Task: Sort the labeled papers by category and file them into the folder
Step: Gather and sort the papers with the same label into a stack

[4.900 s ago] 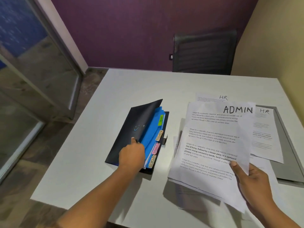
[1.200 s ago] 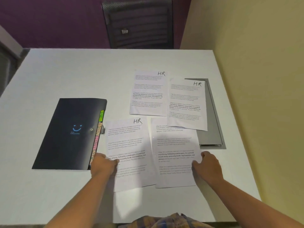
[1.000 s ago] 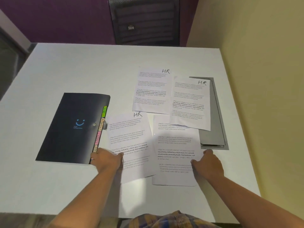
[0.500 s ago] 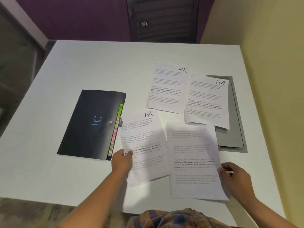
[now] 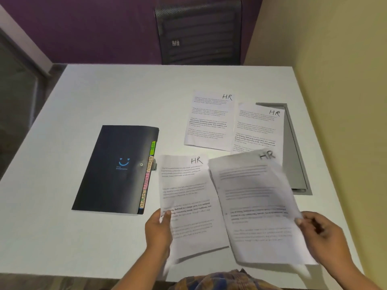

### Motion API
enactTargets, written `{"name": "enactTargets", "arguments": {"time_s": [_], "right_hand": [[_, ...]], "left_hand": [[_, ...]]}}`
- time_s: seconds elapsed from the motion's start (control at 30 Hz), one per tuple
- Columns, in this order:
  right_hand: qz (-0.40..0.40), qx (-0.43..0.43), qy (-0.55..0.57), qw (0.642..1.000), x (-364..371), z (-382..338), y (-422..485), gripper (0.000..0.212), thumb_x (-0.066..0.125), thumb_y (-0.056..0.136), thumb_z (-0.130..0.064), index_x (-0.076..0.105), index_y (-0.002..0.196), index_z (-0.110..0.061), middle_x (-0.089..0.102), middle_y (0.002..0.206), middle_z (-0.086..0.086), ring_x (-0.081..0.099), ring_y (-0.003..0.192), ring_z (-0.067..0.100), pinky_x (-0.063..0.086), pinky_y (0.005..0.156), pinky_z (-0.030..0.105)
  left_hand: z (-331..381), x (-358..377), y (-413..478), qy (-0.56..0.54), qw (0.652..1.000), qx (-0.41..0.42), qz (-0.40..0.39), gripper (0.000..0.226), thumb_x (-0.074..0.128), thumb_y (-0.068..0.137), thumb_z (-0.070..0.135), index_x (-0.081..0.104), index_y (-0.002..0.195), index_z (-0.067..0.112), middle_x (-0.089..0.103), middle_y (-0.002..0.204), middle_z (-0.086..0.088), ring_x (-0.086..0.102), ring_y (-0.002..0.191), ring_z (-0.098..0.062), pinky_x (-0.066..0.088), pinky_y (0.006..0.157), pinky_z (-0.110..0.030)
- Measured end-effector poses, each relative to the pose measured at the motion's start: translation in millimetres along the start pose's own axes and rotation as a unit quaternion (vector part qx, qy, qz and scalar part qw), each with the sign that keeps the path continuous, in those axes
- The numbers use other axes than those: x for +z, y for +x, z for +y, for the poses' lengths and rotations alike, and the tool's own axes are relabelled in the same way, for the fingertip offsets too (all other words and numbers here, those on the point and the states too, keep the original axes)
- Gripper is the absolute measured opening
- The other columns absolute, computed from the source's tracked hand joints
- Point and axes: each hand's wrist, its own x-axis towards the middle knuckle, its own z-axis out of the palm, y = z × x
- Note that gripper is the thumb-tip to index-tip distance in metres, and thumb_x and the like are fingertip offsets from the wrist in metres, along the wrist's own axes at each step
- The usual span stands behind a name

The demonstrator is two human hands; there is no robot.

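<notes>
1. Left hand (image 5: 158, 231) pinches the left edge of the left sheet (image 5: 188, 195), thumb on top; this sheet, marked HR, lies flat on the table (image 5: 125, 97), stretching away from the hand.
2. Right hand (image 5: 320, 237) grips the right edge of the right sheet (image 5: 255, 206), also marked HR; the sheet is raised, its left edge over the left sheet's right edge.
3. Folder (image 5: 115, 170) lies closed just left of the left hand; its tabs (image 5: 147, 176) face the left sheet.
4. Third sheet (image 5: 209, 122) and fourth sheet (image 5: 259, 130), both HR, lie beyond both hands, well apart from them; the fourth lies partly on a grey panel (image 5: 297, 164).
5. Right sheet is blurred, its print unreadable; it hides the fourth sheet's near edge; the fingers under both held sheets are hidden; the top tab cannot be read; the chair (image 5: 199, 32) is cut off at the top.
</notes>
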Motion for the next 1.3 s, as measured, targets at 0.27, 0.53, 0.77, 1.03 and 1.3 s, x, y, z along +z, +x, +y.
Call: {"name": "enactTargets", "arguments": {"time_s": [0.27,0.53,0.77,1.03,1.3], "right_hand": [[0.016,-0.006,0.154,0.988,-14,-57,22,0.013,0.066,0.089,-0.001,0.068,0.087,-0.014,0.073,0.067,-0.008,0.064,0.056,0.0,0.053,0.057,0.011],[-0.103,0.051,0.042,0.992,56,-77,11,0.015,0.069,0.09,-0.028,0.062,0.099,-0.019,0.075,0.089,0.001,0.074,0.077,0.021,0.058,0.067,0.036],[-0.146,0.063,0.103,0.982,88,-70,1,0.015,0.06,0.097,-0.016,0.074,0.101,-0.016,0.079,0.092,-0.001,0.076,0.081,0.021,0.062,0.079,0.046],[-0.138,0.075,0.147,0.977,77,-64,11,0.011,0.064,0.093,-0.007,0.073,0.098,-0.01,0.079,0.095,0.006,0.076,0.087,0.029,0.059,0.083,0.052],[-0.147,0.075,0.155,0.974,71,-70,19,0.014,0.065,0.092,-0.008,0.07,0.104,-0.011,0.079,0.096,0.002,0.076,0.086,0.023,0.061,0.079,0.043]], "left_hand": [[35,12,-5,-0.045,0.998,0.027,-0.042,0.018,0.054,0.101,0.021,0.071,0.107,0.019,0.078,0.094,-0.006,0.074,0.087,-0.03,0.06,0.079,-0.053],[69,30,-28,-0.046,0.983,0.063,-0.166,0.026,0.047,0.104,0.027,0.069,0.111,0.016,0.077,0.103,-0.01,0.074,0.092,-0.031,0.058,0.073,-0.039],[72,33,-44,0.029,0.987,0.036,-0.153,0.051,0.037,0.098,0.06,0.073,0.096,0.024,0.078,0.092,-0.003,0.074,0.087,-0.025,0.06,0.084,-0.047],[80,30,-43,0.031,0.977,0.073,-0.2,0.026,0.051,0.101,0.033,0.071,0.108,0.018,0.078,0.102,-0.002,0.075,0.09,-0.02,0.06,0.074,-0.035],[89,39,-40,0.038,0.968,0.116,-0.218,0.019,0.057,0.098,0.01,0.07,0.113,0.012,0.078,0.099,-0.004,0.076,0.09,-0.023,0.061,0.073,-0.035]]}}
